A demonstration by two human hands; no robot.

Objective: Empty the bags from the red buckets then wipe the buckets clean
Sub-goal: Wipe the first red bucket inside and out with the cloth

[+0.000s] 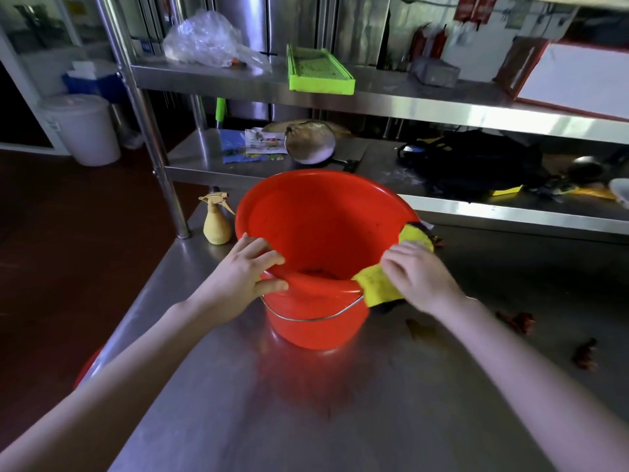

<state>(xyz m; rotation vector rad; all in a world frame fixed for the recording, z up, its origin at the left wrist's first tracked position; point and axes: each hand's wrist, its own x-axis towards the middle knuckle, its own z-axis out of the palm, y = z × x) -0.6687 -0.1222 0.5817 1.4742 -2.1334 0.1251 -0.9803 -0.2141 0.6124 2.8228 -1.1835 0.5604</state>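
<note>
bucket (323, 229) floor dim, right hand (419, 278) covering cloth (377, 287)

On the right of the red bucket (306, 321), the right hand (420, 277) is covering much of the yellow cloth (376, 284).

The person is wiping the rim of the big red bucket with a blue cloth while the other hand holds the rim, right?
Not quite: the cloth is yellow, not blue. The head view shows the right hand holding a yellow cloth over the rim of the round red plastic bucket, while the left hand grips the rim.
</note>
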